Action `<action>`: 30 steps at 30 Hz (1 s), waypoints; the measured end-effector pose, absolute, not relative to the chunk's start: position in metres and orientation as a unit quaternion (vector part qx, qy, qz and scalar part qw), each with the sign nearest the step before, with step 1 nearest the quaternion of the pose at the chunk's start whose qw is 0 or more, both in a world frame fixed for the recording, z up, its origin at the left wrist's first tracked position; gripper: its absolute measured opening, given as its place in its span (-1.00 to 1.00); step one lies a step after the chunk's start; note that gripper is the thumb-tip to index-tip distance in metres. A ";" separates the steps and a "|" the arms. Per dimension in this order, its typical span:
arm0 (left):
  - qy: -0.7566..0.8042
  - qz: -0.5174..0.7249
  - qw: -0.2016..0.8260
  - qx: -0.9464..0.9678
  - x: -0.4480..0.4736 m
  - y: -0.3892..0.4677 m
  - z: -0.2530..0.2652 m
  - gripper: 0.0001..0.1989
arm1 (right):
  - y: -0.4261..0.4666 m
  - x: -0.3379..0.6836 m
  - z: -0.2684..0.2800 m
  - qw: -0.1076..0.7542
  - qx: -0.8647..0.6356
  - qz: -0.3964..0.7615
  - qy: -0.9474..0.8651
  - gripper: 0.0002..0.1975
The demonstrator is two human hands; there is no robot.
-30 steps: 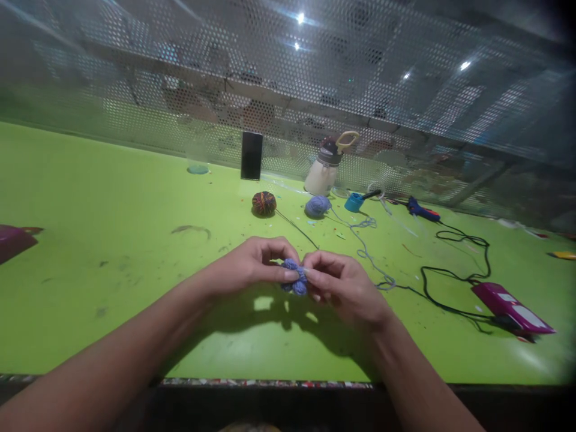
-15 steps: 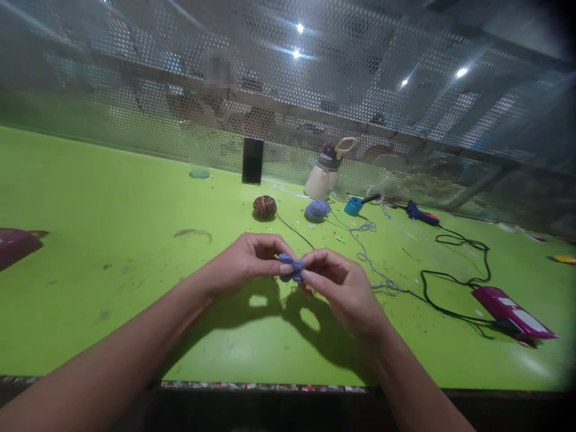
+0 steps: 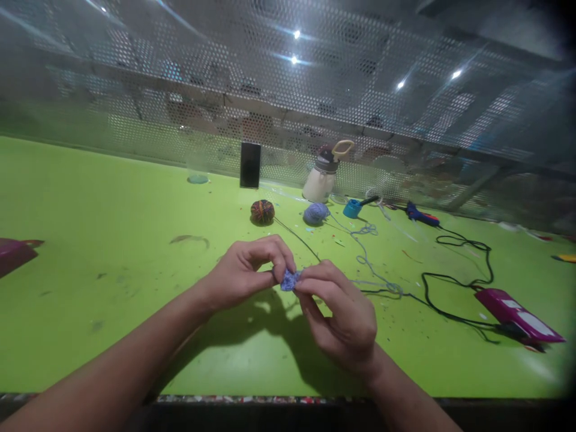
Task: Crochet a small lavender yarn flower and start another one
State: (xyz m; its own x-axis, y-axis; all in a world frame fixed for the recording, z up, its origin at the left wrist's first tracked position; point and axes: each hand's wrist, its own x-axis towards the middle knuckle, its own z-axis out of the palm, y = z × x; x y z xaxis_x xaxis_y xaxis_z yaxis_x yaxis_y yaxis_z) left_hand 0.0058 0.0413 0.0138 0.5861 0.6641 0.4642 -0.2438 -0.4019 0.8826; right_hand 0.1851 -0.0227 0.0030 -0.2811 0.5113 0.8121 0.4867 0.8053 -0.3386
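Note:
A small purple-blue crocheted piece [image 3: 289,280] is pinched between my two hands above the green table. My left hand [image 3: 252,269] holds its left side between thumb and fingers. On the other side, my right hand [image 3: 339,309] grips the right edge with its fingertips. Beyond the hands lie a multicoloured yarn ball [image 3: 262,212] and a purple-blue yarn ball [image 3: 316,213]. Loose yarn [image 3: 363,259] trails from the purple-blue ball toward my right hand. The fingers cover part of the crocheted piece.
A phone [image 3: 250,165] and a white bottle [image 3: 320,180] stand near the perforated screen [image 3: 288,114]. Right of them are a blue tape roll [image 3: 352,209], a blue glue gun [image 3: 422,214] and a black cord [image 3: 425,288]. A magenta case [image 3: 517,313] lies right, another magenta object [image 3: 18,255] left.
The crocheted piece has been turned and now shows a flatter face. My right hand has rolled over, its fingers now on top of the right edge. The view has shifted slightly.

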 end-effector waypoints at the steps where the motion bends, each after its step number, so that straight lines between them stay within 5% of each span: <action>1: 0.144 0.433 0.525 0.718 0.006 0.041 0.014 -0.83 | -0.023 0.185 0.001 0.510 -0.308 0.001 -0.803 -0.67; 14: 0.138 0.431 0.497 0.740 0.006 0.041 0.013 -0.91 | -0.022 0.180 0.004 0.531 -0.310 -0.016 -0.789 -0.69; 30: 0.099 0.543 0.226 0.802 0.013 0.033 0.012 -0.76 | -0.022 0.183 0.007 0.553 -0.278 0.019 -0.785 -0.67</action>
